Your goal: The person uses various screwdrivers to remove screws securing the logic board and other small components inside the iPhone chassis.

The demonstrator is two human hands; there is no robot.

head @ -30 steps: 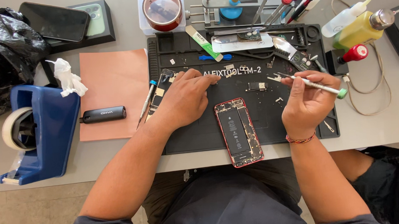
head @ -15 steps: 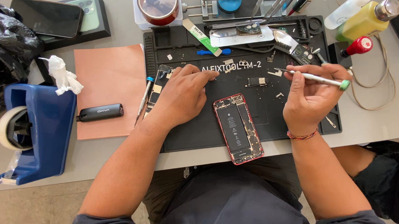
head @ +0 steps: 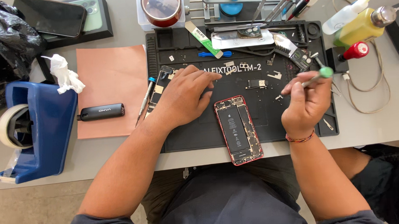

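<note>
An opened red phone [head: 238, 129] with its battery and boards exposed lies on a black repair mat [head: 270, 122], its near end over the table edge. My left hand [head: 183, 95] rests palm down on the mat just left of the phone, fingers spread toward small loose parts, covering part of a long circuit board [head: 158, 87]. My right hand [head: 306, 103] is right of the phone and grips a thin screwdriver with a green cap [head: 315, 78], its tip pointing left toward small metal pieces [head: 257, 84] on the mat.
A copper-coloured sheet [head: 112, 79] with a black stick-shaped device [head: 101, 112] lies left of the mat. A blue tape dispenser [head: 36, 126] stands far left. Tape roll [head: 161, 8], tool rack, yellow bottle [head: 360, 26] and another phone [head: 50, 15] line the back.
My right hand has tilted the screwdriver, swinging its green end up and closer to my hand. My left hand has stayed on the mat. The view has shifted slightly.
</note>
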